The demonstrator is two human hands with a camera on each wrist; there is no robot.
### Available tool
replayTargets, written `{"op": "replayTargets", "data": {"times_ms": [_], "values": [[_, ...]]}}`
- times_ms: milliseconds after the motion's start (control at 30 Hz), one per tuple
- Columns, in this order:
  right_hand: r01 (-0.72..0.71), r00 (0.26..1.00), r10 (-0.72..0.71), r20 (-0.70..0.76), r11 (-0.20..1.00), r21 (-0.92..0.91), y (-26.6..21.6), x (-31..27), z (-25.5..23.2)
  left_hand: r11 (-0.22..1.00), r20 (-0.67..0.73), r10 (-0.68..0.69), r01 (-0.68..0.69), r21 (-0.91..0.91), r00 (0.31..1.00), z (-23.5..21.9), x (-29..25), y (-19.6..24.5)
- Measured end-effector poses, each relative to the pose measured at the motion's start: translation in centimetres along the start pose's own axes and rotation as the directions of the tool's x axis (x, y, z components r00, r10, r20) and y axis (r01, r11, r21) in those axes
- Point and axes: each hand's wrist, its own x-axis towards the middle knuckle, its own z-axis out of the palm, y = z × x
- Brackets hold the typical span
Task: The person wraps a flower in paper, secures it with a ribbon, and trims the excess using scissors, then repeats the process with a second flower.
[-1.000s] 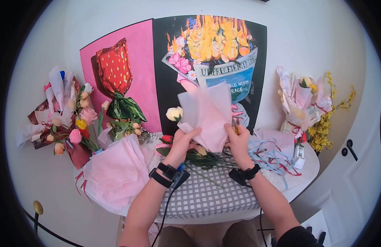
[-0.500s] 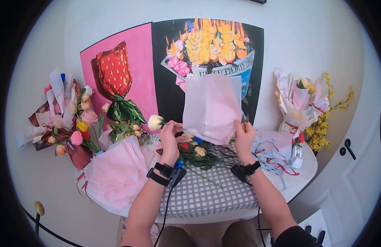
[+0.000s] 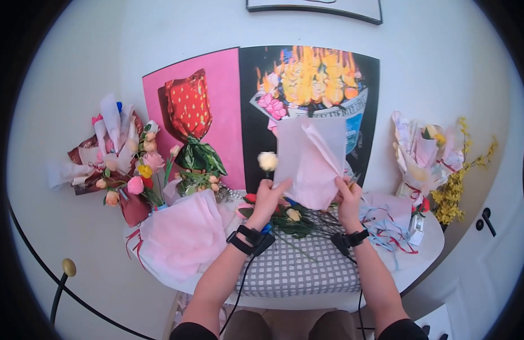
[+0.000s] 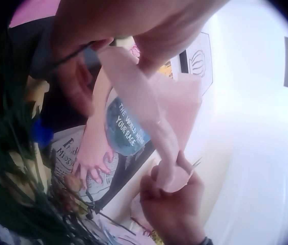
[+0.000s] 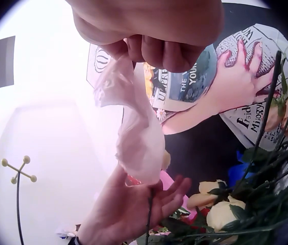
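Observation:
A sheet of pale pink wrapping paper (image 3: 310, 164) is held up, folded, between both hands. My left hand (image 3: 266, 201) holds its lower left edge, the thumb lying over the front. A white rose (image 3: 267, 161) rises beside the paper, its dark stem (image 5: 149, 217) running across the left palm. On the lower right edge, my right hand (image 3: 348, 201) pinches the paper; in the left wrist view its fingers (image 4: 151, 186) curl round a gathered fold. A small thin pointed item juts out past the right hand. Below lie loose flowers, including a cream rose (image 3: 294, 215), with dark stems.
A grey checked cloth (image 3: 299, 275) covers the table's front middle. More pink paper (image 3: 182, 232) lies at left, tangled blue and red ribbons (image 3: 386, 229) at right. Bouquets (image 3: 423, 153) stand on both sides; two pictures (image 3: 310, 79) lean against the wall behind.
Half a second ago the left hand had moved left off the paper with the white rose; now it is back on the paper's edge. The right hand kept its hold. The head view has shifted.

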Motion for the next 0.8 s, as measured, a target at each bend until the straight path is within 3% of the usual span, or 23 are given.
{"op": "replayTargets", "data": {"times_ms": [100,167,300,367,433,500,567,700,800], "values": [[-0.032,0.999,0.032,0.012,0.998,0.046,0.0,0.0,-0.3,0.989,-0.018,0.04,-0.043,-0.14,0.999,-0.8,-0.4,1.8],[-0.146,0.989,0.142,0.032,0.98,0.139,0.2,0.2,-0.4,0.973,0.02,0.166,-0.161,-0.164,0.986,-2.8,2.3,0.0],[-0.226,0.973,0.218,0.081,0.969,0.102,0.5,0.3,-0.3,0.97,0.068,0.207,-0.195,-0.147,0.976,-3.8,0.5,7.1],[-0.267,0.96,0.254,0.117,0.957,0.11,-0.2,-0.5,0.1,0.943,0.038,0.312,-0.314,0.109,0.949,-5.6,-0.3,9.5],[-0.305,0.942,0.288,0.174,0.949,0.081,-0.5,-0.7,0.5,0.934,-0.027,0.285,-0.271,0.233,0.958,-7.2,-2.5,13.2],[-0.323,0.938,0.311,0.156,0.944,0.061,-0.2,-0.5,0.3,0.894,-0.048,0.355,-0.324,0.311,0.934,-10.5,-3.6,14.9],[-0.271,0.955,0.273,0.116,0.962,-0.037,0.7,-0.3,-0.1,0.877,-0.071,0.338,-0.287,0.386,0.938,-15.0,-5.7,16.7],[-0.248,0.948,0.254,0.192,0.967,-0.051,0.4,-0.7,0.4,0.938,-0.171,0.098,-0.034,0.344,0.98,-22.7,-9.9,18.8],[-0.256,0.935,0.274,0.227,0.961,-0.107,0.7,-0.9,0.6,0.948,-0.28,0.016,0.075,0.31,0.96,-27.4,-12.4,17.5]]}}
